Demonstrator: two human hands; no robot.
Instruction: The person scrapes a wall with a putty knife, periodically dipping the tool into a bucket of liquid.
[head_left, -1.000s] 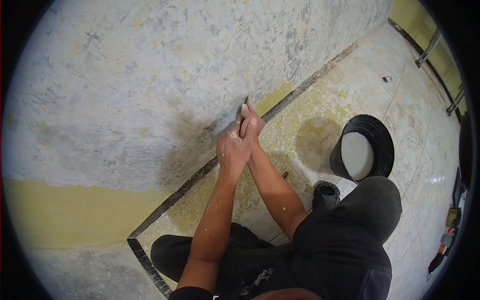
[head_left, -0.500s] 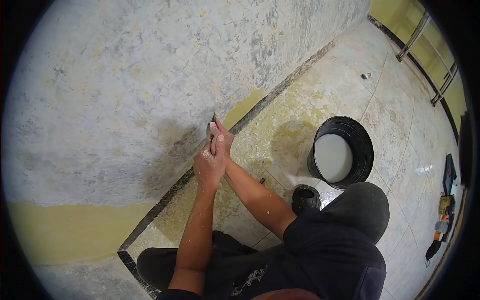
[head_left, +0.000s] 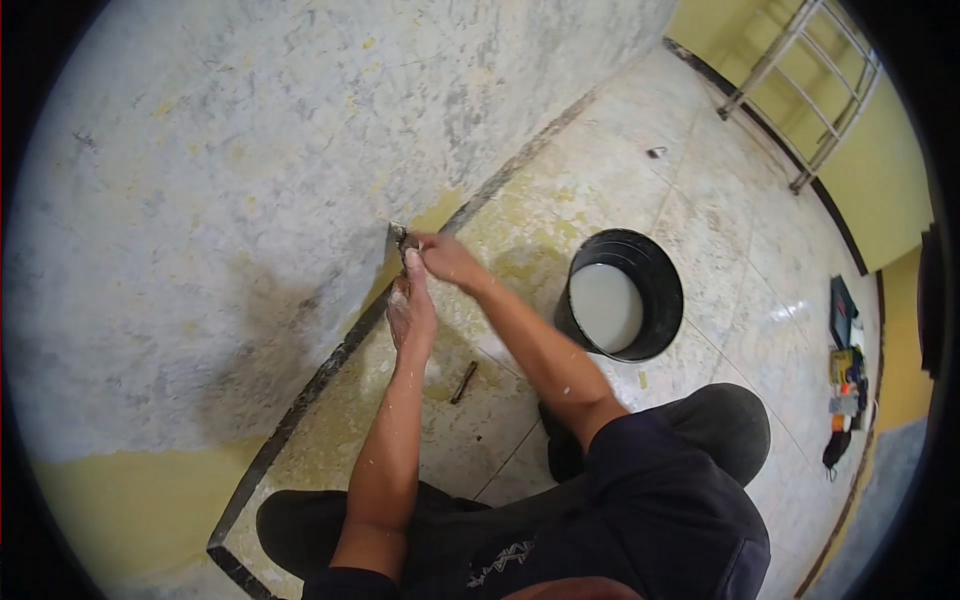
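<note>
My left hand (head_left: pixel 409 305), dusted white, is closed around a scraper (head_left: pixel 398 236). Its blade rests close against the patchy grey-white wall (head_left: pixel 240 160), near a yellow painted strip (head_left: pixel 442 208) just above the dark baseboard (head_left: pixel 330 370). Beside the scraper, my right hand (head_left: pixel 449 262) is smeared by motion, its fingers right at the tool. Whether it grips the handle I cannot tell. Yellow and white flakes lie on the tiled floor (head_left: pixel 540 195) below.
A black bucket (head_left: pixel 672 300) of milky liquid stands right of my arms. A thin dark stick (head_left: pixel 465 382) lies on the floor before my knees. Farther off are a small metal piece (head_left: pixel 656 153), a metal ladder-like frame (head_left: pixel 775 72) and assorted tools (head_left: pixel 845 390) along the right.
My hands were clasped together on the scraper; now the right one has shifted off the left and is moving beside the blade. The view has turned, showing more of the frame and the stick.
</note>
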